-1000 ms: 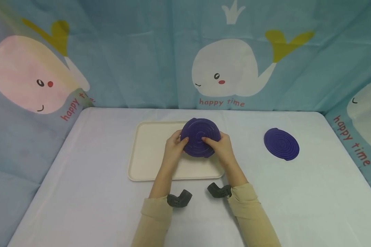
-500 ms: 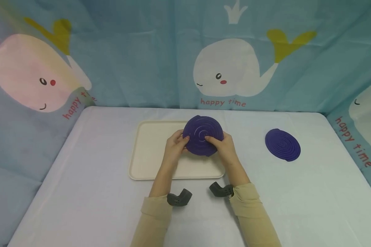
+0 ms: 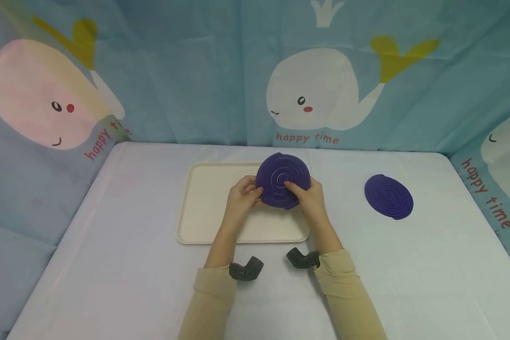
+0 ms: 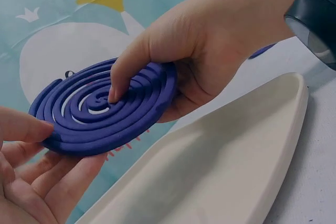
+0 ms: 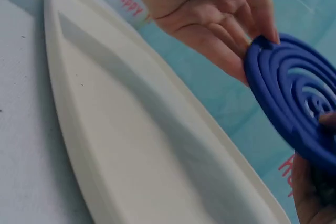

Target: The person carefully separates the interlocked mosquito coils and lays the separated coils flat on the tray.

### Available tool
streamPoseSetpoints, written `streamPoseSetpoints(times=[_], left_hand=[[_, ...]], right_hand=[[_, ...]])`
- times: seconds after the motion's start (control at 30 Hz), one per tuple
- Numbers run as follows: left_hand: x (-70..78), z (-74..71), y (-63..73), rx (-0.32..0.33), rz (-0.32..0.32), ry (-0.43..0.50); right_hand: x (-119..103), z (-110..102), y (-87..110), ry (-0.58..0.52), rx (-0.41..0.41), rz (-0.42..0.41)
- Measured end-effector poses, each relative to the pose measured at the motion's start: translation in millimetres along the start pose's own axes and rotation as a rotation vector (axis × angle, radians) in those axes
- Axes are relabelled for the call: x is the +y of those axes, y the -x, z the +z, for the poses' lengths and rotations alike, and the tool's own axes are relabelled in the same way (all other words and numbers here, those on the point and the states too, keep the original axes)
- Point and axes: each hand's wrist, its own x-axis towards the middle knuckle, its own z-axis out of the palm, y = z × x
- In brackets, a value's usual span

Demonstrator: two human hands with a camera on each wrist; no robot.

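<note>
In the head view, a round purple spiral trivet [image 3: 273, 186] is raised over the tray, with thin gaps between its coils. My left hand [image 3: 240, 197] pinches its left edge, thumb on top and fingers beneath. On the other side my right hand [image 3: 312, 197] grips it, the thumb pressing near the centre of the coil. From the left wrist view, the trivet [image 4: 149, 98] looks tilted and its rings slightly spread. The right wrist view shows its left edge [image 5: 270, 93] in the left hand's pinch. Fingers under the trivet are partly hidden.
A cream rectangular tray [image 3: 208, 212] lies on the white table [image 3: 123, 264] under the hands. A second purple spiral trivet [image 3: 388, 197] lies flat on the right. A blue curtain [image 3: 195, 85] with whale prints hangs behind the table.
Both hands have shifted a little to the right and away from me, carrying the trivet along. The grip looks the same. The second trivet stays on the table.
</note>
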Motion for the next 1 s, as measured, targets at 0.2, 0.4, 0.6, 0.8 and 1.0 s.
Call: streamPoseSetpoints(times=[0.2, 0.4, 0.6, 0.8, 1.0], left_hand=[[1.9, 0.3, -3.7, 0.018, 0.000, -0.027], [4.1, 1.4, -5.8, 0.013, 0.006, -0.026], [2.2, -0.9, -4.2, 0.034, -0.022, -0.058], [-4.2, -7.0, -1.6, 0.011, -0.012, -0.002], [-5.9, -9.4, -0.8, 0.005, 0.027, 0.039]], right_hand=[[-3, 2, -1.0, 0.034, 0.025, -0.003], [-5, 0, -1.2, 0.067, 0.042, 0.019], [-1, 0, 1.0, 0.086, 0.035, 0.038], [2, 1, 3.2, 0.048, 0.004, 0.069], [1, 3, 3.8, 0.045, 0.019, 0.058]])
